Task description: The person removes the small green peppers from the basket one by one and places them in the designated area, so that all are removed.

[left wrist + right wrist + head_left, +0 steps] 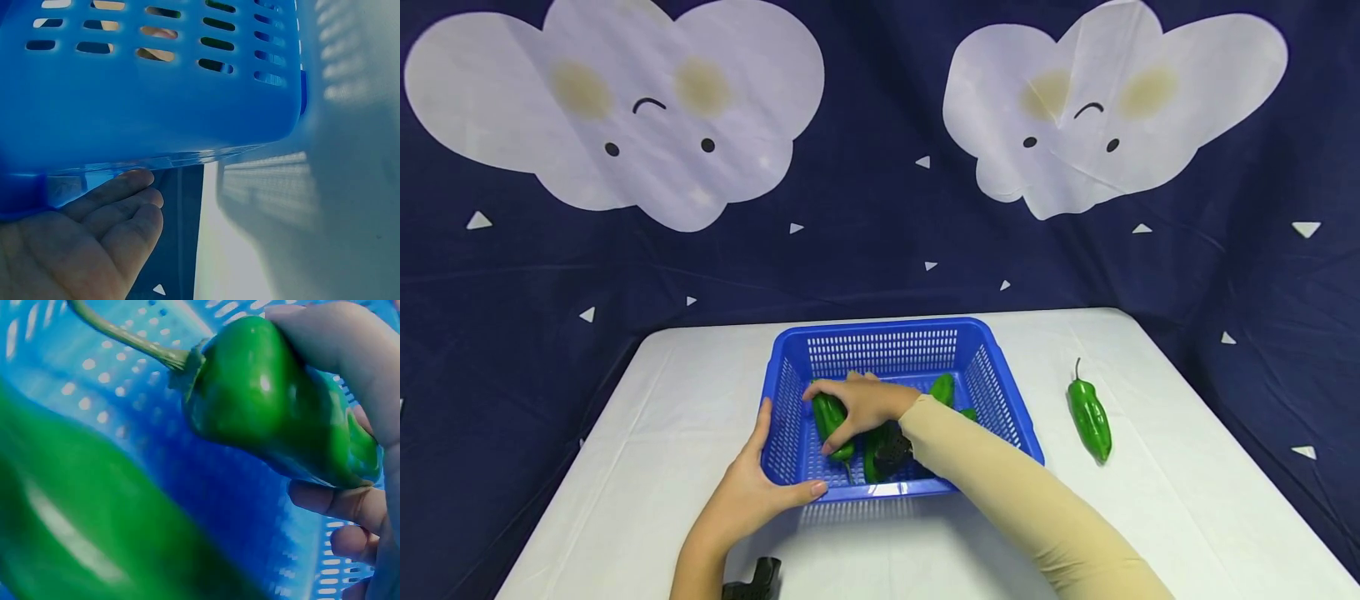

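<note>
A blue plastic basket (876, 493) with slotted walls sits on the table. Inside it, my right hand (861, 404) pinches a green pepper (829, 417) between thumb and fingers, near the left wall. The right wrist view shows this pepper (250, 394) with its stem pointing away from the palm, while another pepper (81, 512) looms close at lower left. At the basket's near left corner is my left hand (745, 492), its thumb lying on the front rim and its index finger along the left side. Its other fingers (134, 234) extend outside the basket wall, fairly straight.
More green peppers (942, 388) lie in the basket, partly hidden by my right forearm. One pepper (1088, 421) rests on the white tablecloth (1180, 483) to the right. Behind the table hangs a dark blue curtain (865, 250) with cloud prints.
</note>
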A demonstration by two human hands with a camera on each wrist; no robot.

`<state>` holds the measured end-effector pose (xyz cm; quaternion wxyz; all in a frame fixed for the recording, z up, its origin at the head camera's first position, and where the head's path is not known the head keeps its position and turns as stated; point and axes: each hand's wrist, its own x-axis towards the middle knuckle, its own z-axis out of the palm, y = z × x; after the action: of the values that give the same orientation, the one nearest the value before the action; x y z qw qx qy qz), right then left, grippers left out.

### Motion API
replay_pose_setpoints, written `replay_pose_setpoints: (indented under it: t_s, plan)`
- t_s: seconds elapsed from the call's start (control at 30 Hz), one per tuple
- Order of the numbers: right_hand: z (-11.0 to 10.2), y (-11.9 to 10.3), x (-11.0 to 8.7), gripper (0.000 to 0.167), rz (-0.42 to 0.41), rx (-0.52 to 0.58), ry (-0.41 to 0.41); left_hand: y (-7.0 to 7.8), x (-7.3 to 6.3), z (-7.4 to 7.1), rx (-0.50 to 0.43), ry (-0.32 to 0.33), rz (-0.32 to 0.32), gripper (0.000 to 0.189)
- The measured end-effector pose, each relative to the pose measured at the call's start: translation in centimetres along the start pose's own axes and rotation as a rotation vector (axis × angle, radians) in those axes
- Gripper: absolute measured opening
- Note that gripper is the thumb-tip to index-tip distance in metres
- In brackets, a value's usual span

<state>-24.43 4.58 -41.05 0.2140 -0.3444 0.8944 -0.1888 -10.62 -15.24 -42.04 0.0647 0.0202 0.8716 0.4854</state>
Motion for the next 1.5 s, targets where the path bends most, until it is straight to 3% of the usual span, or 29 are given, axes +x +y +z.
replay_pose_setpoints:
  t_s: [0.53,0.77,1.03,1.5]
  plan:
    - [-5.5,-0.8,-2.7,0.079,-0.092,0.167,0.099,0.1,0.0,0.0,0.008,0.002,-0.026,0.135]
    - [-7.0,0.1,-4.6,0.081,-0.131,0.229,0.112,0.2,0.0,0.1,-0.013,0.009,-0.031,0.136]
    - [-8.6,2.3,-8.1,0.083,-0.129,0.275,0.117,0.1,0.2,0.1,-0.006,0.01,-0.043,0.137]
    - [-11.1,7.4,-15.8,0.085,-0.069,0.233,0.195,0.1,0.1,0.1,-0.022,0.01,-0.031,0.137]
